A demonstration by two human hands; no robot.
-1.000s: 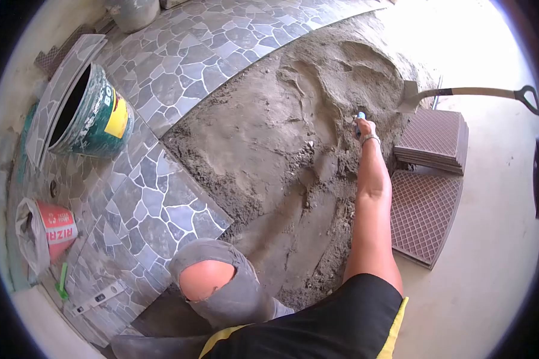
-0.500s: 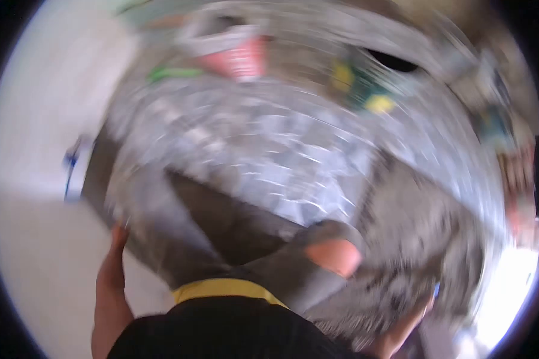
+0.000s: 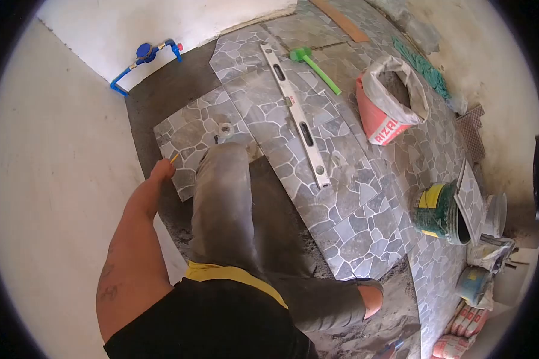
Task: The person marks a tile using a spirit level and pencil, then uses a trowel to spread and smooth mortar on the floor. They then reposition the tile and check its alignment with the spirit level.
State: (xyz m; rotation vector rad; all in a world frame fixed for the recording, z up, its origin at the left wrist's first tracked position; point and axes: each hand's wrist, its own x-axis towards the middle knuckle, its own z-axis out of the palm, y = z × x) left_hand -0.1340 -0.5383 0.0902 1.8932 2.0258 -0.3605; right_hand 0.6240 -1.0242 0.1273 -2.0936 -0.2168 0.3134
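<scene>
Left hand (image 3: 163, 169): fingers clenched on one yellow pencil (image 3: 174, 158), at the edge of one small tile (image 3: 188, 128).
Pencil axis: slanted, exposed end over tile.
Right hand: finger state cannot be told.
Open sack (image 3: 382, 116): one; grey powder inside.
Green bucket (image 3: 435, 208): one; contents hidden.
Level (image 3: 294, 115): one.

Thin yellow stick (image 3: 174, 158), slanted, at edge of stone-patterned tile (image 3: 188, 128)
</scene>
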